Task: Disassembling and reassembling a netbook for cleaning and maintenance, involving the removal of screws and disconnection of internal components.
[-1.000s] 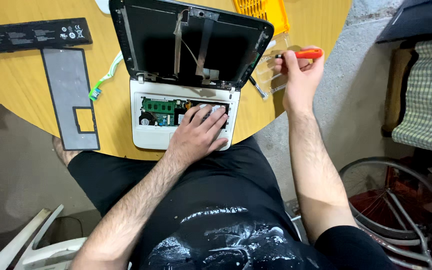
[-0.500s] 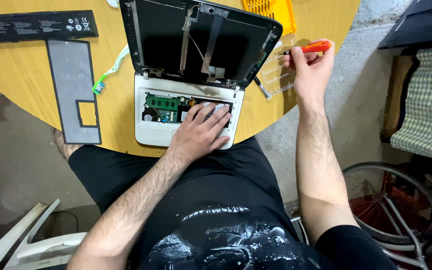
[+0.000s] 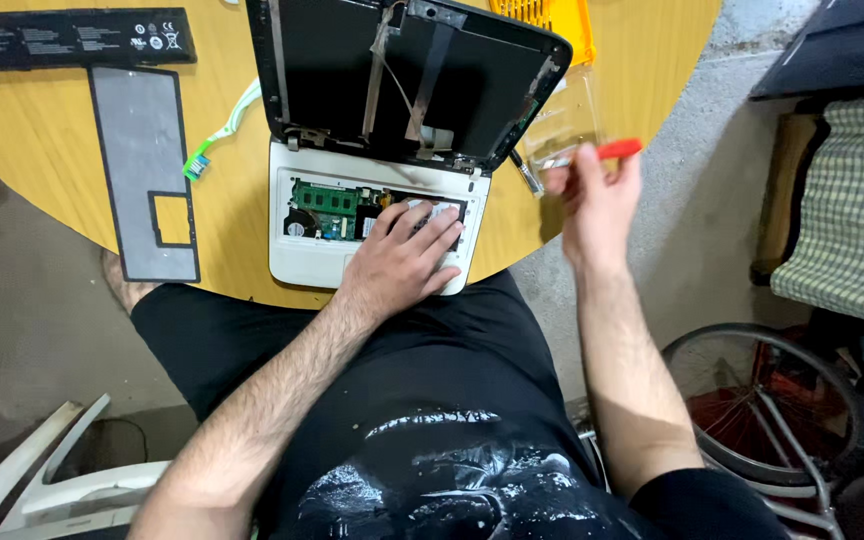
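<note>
**Hands at the opened laptop**

My left hand (image 3: 404, 262) lay flat on the white base of the laptop (image 3: 312, 258), fingers spread and loose, gripping nothing. The palm covered the near right part of the base, and the fingertips rested over the open bay beside the green circuit board (image 3: 324, 200), which sat toward the base's left side. The laptop's dark lid (image 3: 332, 60) stood tilted back behind the base, with flat cables and metal strips running down its bare inner face.

My right hand (image 3: 597, 205) hovered off the laptop's right edge, lifted clear of the table, fingers pinched together on a small screwdriver with an orange handle (image 3: 617, 149). The handle pointed away from the laptop; the shaft was blurred, and I could not tell where the tip ended. Between that hand and the lid lay a clear plastic bag (image 3: 572, 110).

Left of the laptop, a grey keyboard bezel (image 3: 137, 150) with a rectangular cutout lay on the round wooden table (image 3: 32, 130), and a green-tipped flat ribbon cable (image 3: 214, 140) stretched between bezel and laptop. Beyond the bezel, further from me, lay a long black battery pack (image 3: 72, 38). Behind the laptop's right corner stood a yellow slotted tray (image 3: 564, 20).
</note>
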